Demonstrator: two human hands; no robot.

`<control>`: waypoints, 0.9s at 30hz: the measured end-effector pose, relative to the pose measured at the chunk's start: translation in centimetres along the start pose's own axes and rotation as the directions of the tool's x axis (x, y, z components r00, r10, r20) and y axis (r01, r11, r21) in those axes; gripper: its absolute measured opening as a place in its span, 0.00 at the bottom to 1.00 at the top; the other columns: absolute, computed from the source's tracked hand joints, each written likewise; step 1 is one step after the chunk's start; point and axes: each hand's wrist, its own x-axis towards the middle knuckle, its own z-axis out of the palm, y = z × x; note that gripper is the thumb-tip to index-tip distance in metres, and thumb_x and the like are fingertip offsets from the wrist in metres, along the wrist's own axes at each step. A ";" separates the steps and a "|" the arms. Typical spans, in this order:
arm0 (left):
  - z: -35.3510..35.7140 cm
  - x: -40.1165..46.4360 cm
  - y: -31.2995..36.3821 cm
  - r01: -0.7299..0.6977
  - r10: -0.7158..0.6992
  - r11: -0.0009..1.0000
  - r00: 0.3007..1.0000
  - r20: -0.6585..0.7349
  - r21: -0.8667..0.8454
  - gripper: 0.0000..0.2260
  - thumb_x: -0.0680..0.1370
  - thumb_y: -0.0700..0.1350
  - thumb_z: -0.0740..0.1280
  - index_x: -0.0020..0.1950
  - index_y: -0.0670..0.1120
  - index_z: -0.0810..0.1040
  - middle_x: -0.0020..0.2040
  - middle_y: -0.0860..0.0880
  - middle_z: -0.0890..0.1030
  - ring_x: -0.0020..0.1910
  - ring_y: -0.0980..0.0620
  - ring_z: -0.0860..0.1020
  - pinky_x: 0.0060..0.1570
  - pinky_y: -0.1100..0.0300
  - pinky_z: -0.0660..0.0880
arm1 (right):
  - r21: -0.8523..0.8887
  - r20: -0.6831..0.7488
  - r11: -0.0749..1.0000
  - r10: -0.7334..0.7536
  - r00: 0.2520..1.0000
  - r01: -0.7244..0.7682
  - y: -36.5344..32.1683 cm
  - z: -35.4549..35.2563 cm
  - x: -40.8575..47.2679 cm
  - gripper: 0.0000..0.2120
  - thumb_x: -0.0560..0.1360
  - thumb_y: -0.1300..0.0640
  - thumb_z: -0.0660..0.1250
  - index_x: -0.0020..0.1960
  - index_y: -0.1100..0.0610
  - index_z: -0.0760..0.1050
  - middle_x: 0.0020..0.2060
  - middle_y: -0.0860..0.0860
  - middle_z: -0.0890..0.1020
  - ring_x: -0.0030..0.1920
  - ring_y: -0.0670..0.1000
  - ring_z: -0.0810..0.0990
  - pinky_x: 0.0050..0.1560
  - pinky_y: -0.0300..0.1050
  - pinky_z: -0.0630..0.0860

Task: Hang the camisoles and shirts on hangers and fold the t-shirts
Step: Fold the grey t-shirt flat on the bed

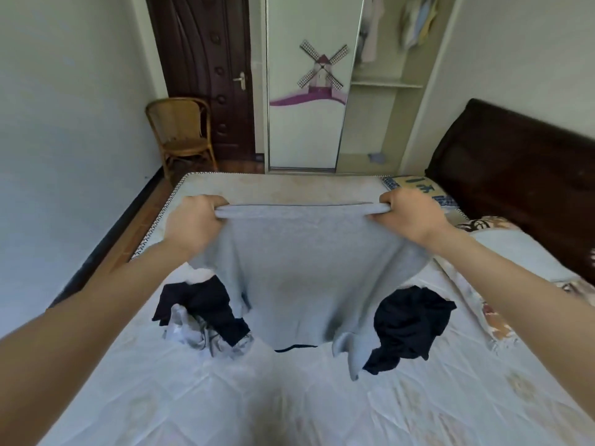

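A light grey t-shirt [299,272] hangs stretched in the air over the bed, upside down, its dark-trimmed neckline and sleeves near the sheet. My left hand [190,223] grips the left corner of its hem and my right hand [409,214] grips the right corner, both at the same height. Under the shirt on the left lies a crumpled dark garment [199,304] on top of a pale grey one [193,333]. On the right lies another crumpled dark garment [409,326].
The bed [225,397] with its pale sheet fills the foreground; pillows [515,252] and a dark headboard [515,169] are on the right. Beyond stand a wicker chair [182,133], a dark door [206,72], and an open wardrobe [383,85] with hanging clothes.
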 end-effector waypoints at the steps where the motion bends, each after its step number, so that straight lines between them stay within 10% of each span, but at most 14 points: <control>1: -0.7 0.4 0.4 -0.010 0.011 0.999 1.000 0.004 -0.049 0.11 0.73 0.34 0.66 0.39 0.50 0.78 0.36 0.48 0.79 0.37 0.45 0.76 0.36 0.56 0.70 | 0.019 -0.014 1.000 -0.005 1.000 0.006 0.0 -1.0 0.2 0.23 0.75 0.50 0.68 0.30 0.57 0.62 0.26 0.51 0.67 0.32 0.53 0.68 0.31 0.47 0.60; 6: -4.4 1.6 2.1 0.029 0.087 0.945 0.938 0.335 -0.326 0.12 0.69 0.43 0.78 0.37 0.41 0.76 0.35 0.46 0.75 0.36 0.51 0.73 0.41 0.57 0.66 | 0.256 0.285 0.965 -0.127 0.950 0.052 0.1 -4.7 0.7 0.20 0.72 0.48 0.75 0.31 0.58 0.72 0.25 0.48 0.72 0.27 0.46 0.69 0.33 0.43 0.63; 9: -5.4 1.0 2.2 0.095 0.112 0.933 0.841 0.529 -0.348 0.13 0.70 0.39 0.77 0.42 0.32 0.76 0.37 0.45 0.76 0.37 0.51 0.75 0.42 0.60 0.70 | 0.339 0.503 0.939 -0.228 0.834 0.053 0.4 -5.4 0.5 0.06 0.72 0.54 0.76 0.47 0.54 0.85 0.43 0.45 0.87 0.46 0.43 0.84 0.50 0.34 0.74; 27: -10.0 -7.5 -8.8 0.410 -0.233 0.880 0.812 0.535 -0.238 0.09 0.70 0.35 0.76 0.49 0.37 0.83 0.47 0.39 0.85 0.44 0.50 0.83 0.49 0.56 0.78 | 0.407 0.792 0.913 -0.371 0.485 0.033 -10.2 2.5 4.7 0.12 0.72 0.59 0.75 0.55 0.57 0.82 0.48 0.49 0.87 0.49 0.50 0.86 0.52 0.43 0.80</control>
